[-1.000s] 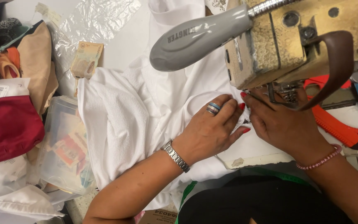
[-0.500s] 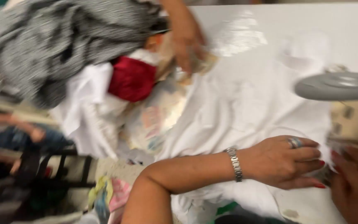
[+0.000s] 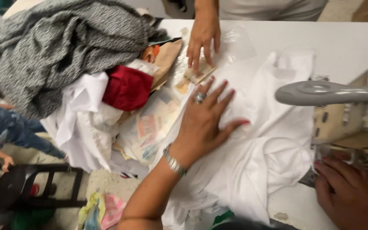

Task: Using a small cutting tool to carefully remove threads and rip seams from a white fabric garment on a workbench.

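Your right hand (image 3: pixel 352 194) sits low beside the sewing machine (image 3: pixel 346 123), its grip on the white cloth (image 3: pixel 256 170) seemingly pinched, though the frame edge hides the fingers; the cloth lies bunched there, its sewing unfinished. Your left hand (image 3: pixel 205 123) presses spread flat on the cloth. Farther along the counter (image 3: pixel 346 42), clear plastic packets (image 3: pixel 150 127) hold pink-and-pale rectangular labels, and another person's hand (image 3: pixel 203 36) rests on tan card tags (image 3: pixel 196 76).

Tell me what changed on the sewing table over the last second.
The left hand left the sewing machine's needle area and slid leftward; it now lies flat, fingers spread, on the white fabric. The view swung left too, showing a grey fabric heap and another person's hand on a small packet. The right hand stayed by the machine, the fabric stayed on the table.
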